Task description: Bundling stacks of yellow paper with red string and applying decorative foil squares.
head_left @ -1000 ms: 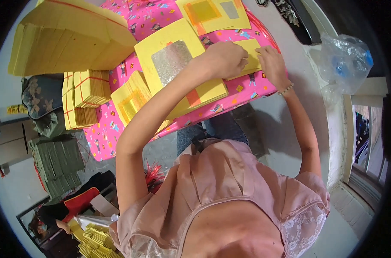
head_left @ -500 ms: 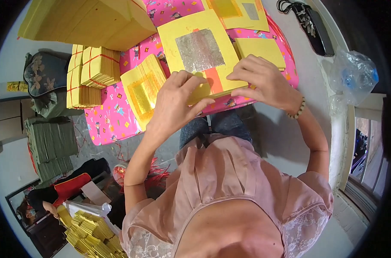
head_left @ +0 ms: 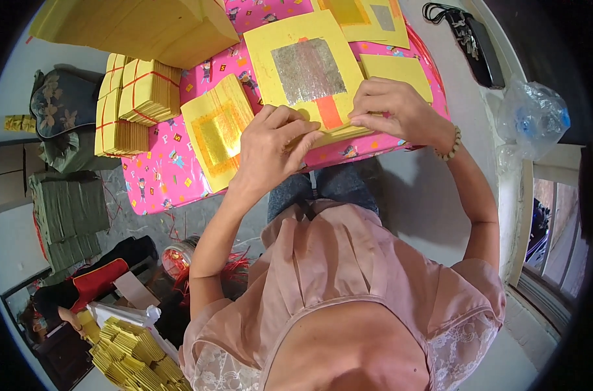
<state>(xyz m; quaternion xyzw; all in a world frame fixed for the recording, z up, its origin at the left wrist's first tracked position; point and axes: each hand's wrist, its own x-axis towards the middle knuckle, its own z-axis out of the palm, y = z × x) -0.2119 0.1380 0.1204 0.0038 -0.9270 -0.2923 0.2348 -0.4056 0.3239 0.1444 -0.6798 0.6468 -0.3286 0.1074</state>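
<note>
A stack of yellow joss paper lies in front of me, with a silver foil square and an orange strip on its top sheet. At its near edge my left hand pinches the paper at the left corner, thumb under curled fingers. My right hand, a beaded bracelet on its wrist, pinches the same edge at the right corner. A second stack with a gold foil square rests left of my left hand. Plain yellow sheets lie just beyond my right hand.
Pink patterned cloth covers the table. Bundles tied with red string and a tall yellow stack stand at left. A black pouch with keys and a clear plastic bag lie right. A co-worker handles yellow bundles lower left.
Both hands have closed in on the near edge of the stack. My right thumb and fingers, apart before, now meet on the paper. The view has shifted slightly.
</note>
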